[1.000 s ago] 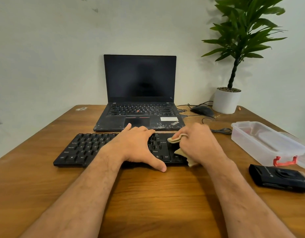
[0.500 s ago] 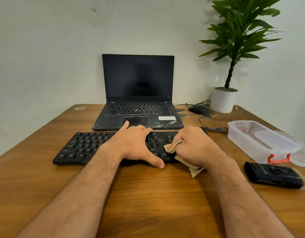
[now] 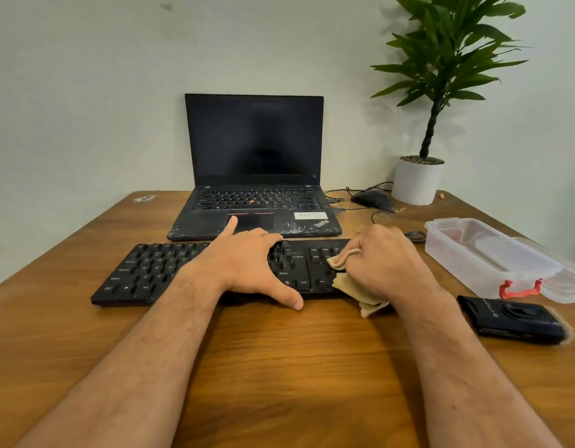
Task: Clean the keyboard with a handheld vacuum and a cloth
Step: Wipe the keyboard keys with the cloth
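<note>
A black keyboard point(image 3: 150, 270) lies across the wooden table point(image 3: 279, 367) in front of the laptop. My left hand point(image 3: 244, 263) rests flat on the keyboard's middle, fingers spread, thumb at its front edge. My right hand point(image 3: 386, 263) grips a beige cloth point(image 3: 354, 286) and presses it on the keyboard's right end. Part of the cloth hangs over the front edge onto the table. A black handheld vacuum point(image 3: 515, 318) lies on the table to the right of my right forearm.
An open black laptop point(image 3: 254, 189) stands behind the keyboard. A clear plastic box with red clips point(image 3: 486, 253) sits at the right, above the vacuum. A black mouse point(image 3: 372, 199) with its cable and a potted plant point(image 3: 418, 179) stand at the back right.
My right hand has slid the cloth along the keyboard's right part, first toward the front edge and then out to the right end. My left hand has stayed on the middle keys.
</note>
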